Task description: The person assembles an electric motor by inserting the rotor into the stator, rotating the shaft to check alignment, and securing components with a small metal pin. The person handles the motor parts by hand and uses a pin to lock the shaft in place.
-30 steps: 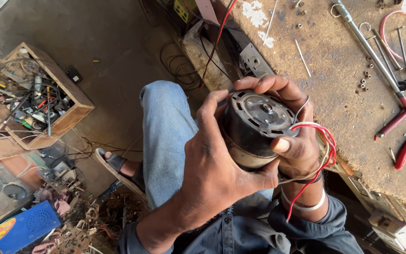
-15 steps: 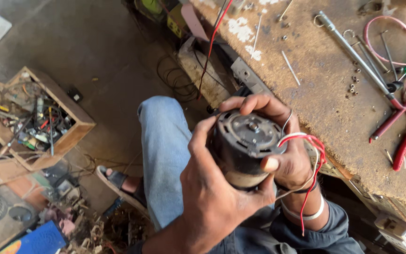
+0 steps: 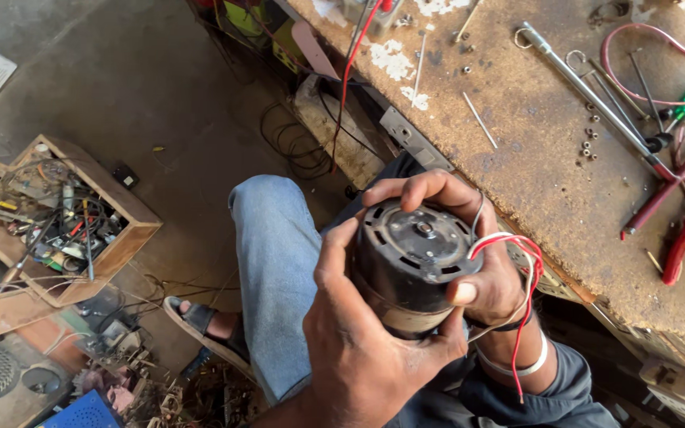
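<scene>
Both hands clamp round black motor [image 3: 412, 265]: left hand [image 3: 366, 349] near side, right hand [image 3: 481, 265] far/right side w/ red-white wires [image 3: 521, 269].

Worn brown workbench [image 3: 564, 198] upper right, bare grey concrete floor [image 3: 144, 87] left of it, open wooden box [image 3: 124, 238] of wires and parts farther left, scattered scrap below that, soft daylight

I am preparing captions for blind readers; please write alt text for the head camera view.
Two hands, the left hand and the right hand, hold a black round electric motor with red and white wires above the lap. A workbench with tools stands at right, a wooden box of parts at left.
</scene>
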